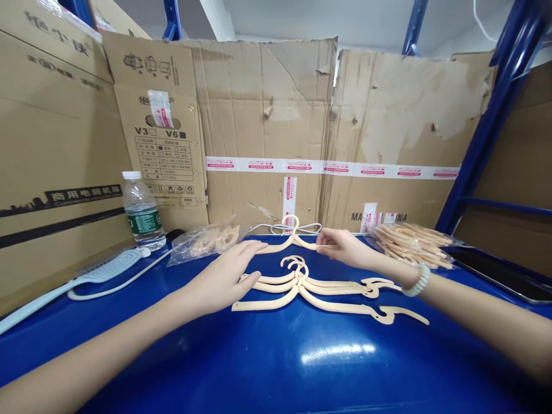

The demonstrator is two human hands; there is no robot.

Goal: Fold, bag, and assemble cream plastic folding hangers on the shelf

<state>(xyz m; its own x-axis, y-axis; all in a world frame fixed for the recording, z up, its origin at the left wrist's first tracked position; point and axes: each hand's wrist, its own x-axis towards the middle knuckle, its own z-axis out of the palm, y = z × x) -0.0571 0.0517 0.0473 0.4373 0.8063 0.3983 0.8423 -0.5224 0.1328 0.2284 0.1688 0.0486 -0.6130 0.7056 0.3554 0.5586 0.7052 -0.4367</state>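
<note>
A cream plastic hanger (294, 240) lies at the back of the blue tabletop, its hook pointing away from me. My right hand (342, 247) pinches the right arm of this hanger between thumb and fingers. Over its left arm reaches my left hand (230, 273), fingers stretched out and thumb apart, the fingertips at the hanger's end. Nearer to me lie several more cream hangers (276, 302), partly overlapping, with their hooks bunched at the middle. Notched pieces (383, 315) extend from their right ends. My left thumb is close to the left ends of these hangers.
Behind stand tall cardboard sheets (267, 103). To the left are a water bottle (144, 213), a pale hairbrush-shaped item (107, 270) and a clear bag (207, 241) of cream pieces. A fuller bag (409, 244) and a dark flat device (500, 273) lie at right.
</note>
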